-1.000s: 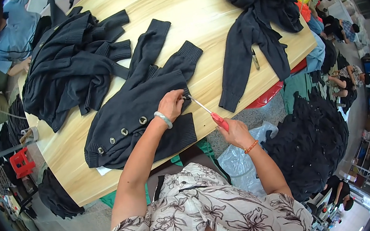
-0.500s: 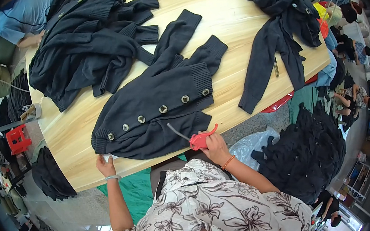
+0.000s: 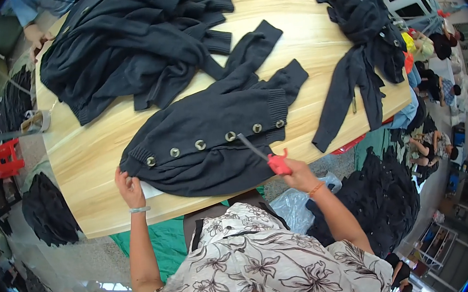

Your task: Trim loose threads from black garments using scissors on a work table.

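Dark cardigan point(image 3: 202, 118) lies on near part of counter point(image 3: 89, 168), buttons point(image 3: 200, 144) facing up. Right hand point(image 3: 301, 177): fingers wrapped round red-handled scissors point(image 3: 278, 164), tip over cardigan. Left hand point(image 3: 132, 191): at cardigan's left end; cannot tell whether fingers grip.

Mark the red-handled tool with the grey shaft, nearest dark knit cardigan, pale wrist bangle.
Red-handled tool point(image 3: 278, 164): head view, on its handle.
Dark knit cardigan point(image 3: 202, 119): head view, mid-body.
Pale bangle point(image 3: 140, 209): head view, on its band.
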A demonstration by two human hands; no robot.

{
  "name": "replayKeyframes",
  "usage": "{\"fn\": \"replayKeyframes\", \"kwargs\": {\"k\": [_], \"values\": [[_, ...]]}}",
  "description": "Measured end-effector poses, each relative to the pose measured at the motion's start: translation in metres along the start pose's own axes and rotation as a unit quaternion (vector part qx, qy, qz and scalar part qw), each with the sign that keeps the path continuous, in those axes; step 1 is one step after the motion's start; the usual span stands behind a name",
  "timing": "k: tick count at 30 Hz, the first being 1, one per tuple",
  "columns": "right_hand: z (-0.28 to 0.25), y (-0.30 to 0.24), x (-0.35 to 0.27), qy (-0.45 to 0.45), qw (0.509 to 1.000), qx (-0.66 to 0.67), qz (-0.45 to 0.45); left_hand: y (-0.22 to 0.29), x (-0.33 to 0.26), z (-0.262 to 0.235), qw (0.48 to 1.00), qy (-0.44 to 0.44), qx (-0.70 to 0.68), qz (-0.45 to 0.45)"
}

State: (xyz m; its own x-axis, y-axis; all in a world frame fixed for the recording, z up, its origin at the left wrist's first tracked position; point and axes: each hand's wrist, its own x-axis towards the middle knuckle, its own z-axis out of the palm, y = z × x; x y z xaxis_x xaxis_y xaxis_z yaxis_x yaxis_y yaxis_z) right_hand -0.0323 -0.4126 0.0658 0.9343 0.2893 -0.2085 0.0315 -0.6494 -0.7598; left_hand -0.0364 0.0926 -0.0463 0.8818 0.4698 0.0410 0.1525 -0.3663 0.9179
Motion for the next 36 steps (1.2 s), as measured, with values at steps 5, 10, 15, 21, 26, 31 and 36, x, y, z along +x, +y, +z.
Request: {"fn": "replayKeyframes", "kwargs": {"k": [5,10,15,21,26,31,36], "values": [[-0.081,-0.013,0.038,0.068,0.996,0.041,0.043,0.057,0.044,-0.009,0.997,-0.014,-0.080,-0.017],[-0.149,-0.026,0.140,0.230,0.972,0.014,0.055,0.120,0.136,0.018,0.996,0.028,-0.084,0.021],[-0.106,-0.019,0.202,0.255,0.962,-0.074,0.061,0.060,0.169,0.070,0.969,0.033,-0.176,-0.168],[-0.011,-0.051,0.127,0.138,0.987,-0.057,0.060,0.033,0.082,0.057,0.976,-0.152,-0.098,-0.124],[0.062,-0.080,0.080,0.043,0.998,0.015,0.031,0.027,0.006,0.037,0.943,-0.147,-0.148,-0.258],[0.125,-0.116,0.084,0.027,0.994,0.085,-0.056,0.070,-0.023,0.059,0.893,-0.118,-0.258,-0.349],[0.142,-0.144,0.104,0.078,0.991,0.099,-0.040,0.179,-0.023,0.060,0.868,-0.209,-0.355,-0.276]]}}
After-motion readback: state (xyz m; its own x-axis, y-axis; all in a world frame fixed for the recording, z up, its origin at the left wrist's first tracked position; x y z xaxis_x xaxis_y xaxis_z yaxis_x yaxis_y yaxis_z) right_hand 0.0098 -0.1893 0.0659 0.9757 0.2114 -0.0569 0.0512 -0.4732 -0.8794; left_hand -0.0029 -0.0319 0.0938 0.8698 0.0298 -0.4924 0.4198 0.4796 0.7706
